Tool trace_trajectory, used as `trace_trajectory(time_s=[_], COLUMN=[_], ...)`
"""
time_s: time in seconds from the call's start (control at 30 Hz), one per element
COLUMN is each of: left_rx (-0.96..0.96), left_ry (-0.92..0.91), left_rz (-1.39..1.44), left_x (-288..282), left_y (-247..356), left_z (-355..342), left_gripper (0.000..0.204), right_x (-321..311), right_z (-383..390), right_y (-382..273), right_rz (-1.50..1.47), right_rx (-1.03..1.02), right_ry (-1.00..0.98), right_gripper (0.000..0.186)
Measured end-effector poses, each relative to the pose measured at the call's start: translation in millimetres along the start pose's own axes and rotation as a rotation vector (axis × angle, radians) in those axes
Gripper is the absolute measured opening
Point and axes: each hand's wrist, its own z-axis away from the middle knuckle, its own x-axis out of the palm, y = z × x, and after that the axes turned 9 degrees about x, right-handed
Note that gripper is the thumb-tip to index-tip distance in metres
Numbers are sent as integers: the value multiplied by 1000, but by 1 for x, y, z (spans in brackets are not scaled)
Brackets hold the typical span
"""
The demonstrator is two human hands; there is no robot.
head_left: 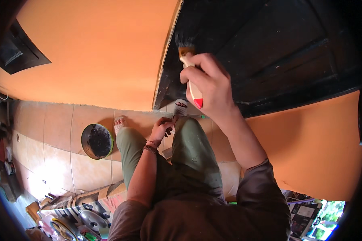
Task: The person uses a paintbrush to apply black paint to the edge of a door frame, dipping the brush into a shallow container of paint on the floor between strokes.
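Note:
My right hand (pixel 208 86) is closed around the pale handle of a paintbrush (pixel 195 94), which has a red end. The brush's dark bristles rest against a black panelled door (pixel 265 56), close to its left edge beside the orange wall. Lower down, my left hand (pixel 161 130) hangs between my knees with its fingers curled. Something small and pale shows by those fingers, too small to name. On the floor to the left stands a round container (pixel 84 138) with black paint inside, near my left foot.
An orange wall (pixel 96 52) rises left of the door, and more orange wall (pixel 309 140) lies to the right. Pale tiles (pixel 54 124) cover the floor. Boxes, a pot lid (pixel 92 219) and other household goods crowd the lower left. Dark shelving (pixel 303 217) stands at the lower right.

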Motion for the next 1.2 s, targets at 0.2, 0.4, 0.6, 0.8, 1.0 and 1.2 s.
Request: trace_trajectory(time_s=[0.2, 0.4, 0.6, 0.8, 1.0, 1.2], left_rx=[-6, 5, 12, 24, 24, 54], left_ry=[33, 39, 41, 50, 62, 70], left_rz=[26, 42, 65, 101, 104, 135], left_x=[-3, -4, -5, -8, -6, -5], left_y=[-4, -2, 0, -4, 5, 3], left_z=[1, 0, 0, 1, 2, 1], left_gripper=[31, 30, 30, 28, 27, 26], right_x=[-36, -40, 22, -26, -30, 25], right_z=[-35, -58, 11, -42, -58, 11], right_y=[-14, -17, -2, -13, -26, -8], right_rz=[-173, 104, -41, -169, 93, -95], right_rx=[33, -260, 96, 44, -182, 151], right_ry=[60, 595, 62, 70, 584, 65], right_gripper=[24, 15, 18, 19, 14, 20])
